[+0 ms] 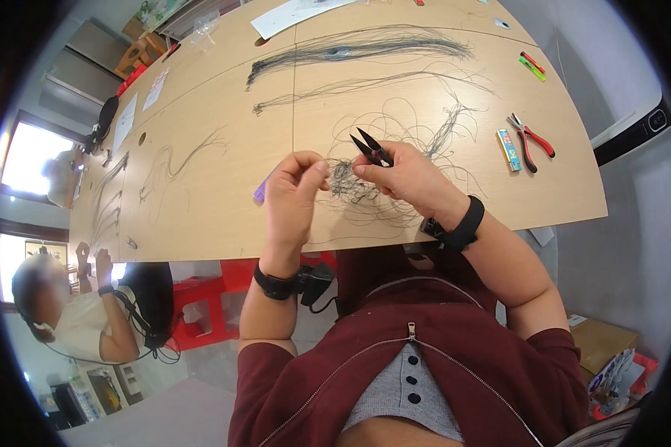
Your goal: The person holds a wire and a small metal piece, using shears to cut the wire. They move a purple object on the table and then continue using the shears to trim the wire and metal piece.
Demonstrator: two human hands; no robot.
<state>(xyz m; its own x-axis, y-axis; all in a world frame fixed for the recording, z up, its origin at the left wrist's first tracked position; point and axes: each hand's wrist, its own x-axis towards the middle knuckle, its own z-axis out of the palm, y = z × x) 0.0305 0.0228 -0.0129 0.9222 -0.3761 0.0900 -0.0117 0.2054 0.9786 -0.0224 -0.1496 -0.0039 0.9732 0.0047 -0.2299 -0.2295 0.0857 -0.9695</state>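
Observation:
My right hand [410,179] is closed around a pair of black thread snips [371,146], whose two pointed blades stand apart and aim up and left. Thumb and fingertip of my left hand [294,195] are pinched together beside the snips; whatever they hold is too fine to make out. Beneath and between both hands lies a tangle of thin dark strands [347,186], with loose loops spreading over the table. A purple object [259,193] is partly hidden behind my left hand.
Longer strand bundles [365,51] stretch across the far side of the wooden table [224,216]. On the right lie red-handled pliers [531,141], a small blue-yellow packet [508,150] and red and green lighters [532,67]. Another person [89,313] sits at the left near a red stool [201,298].

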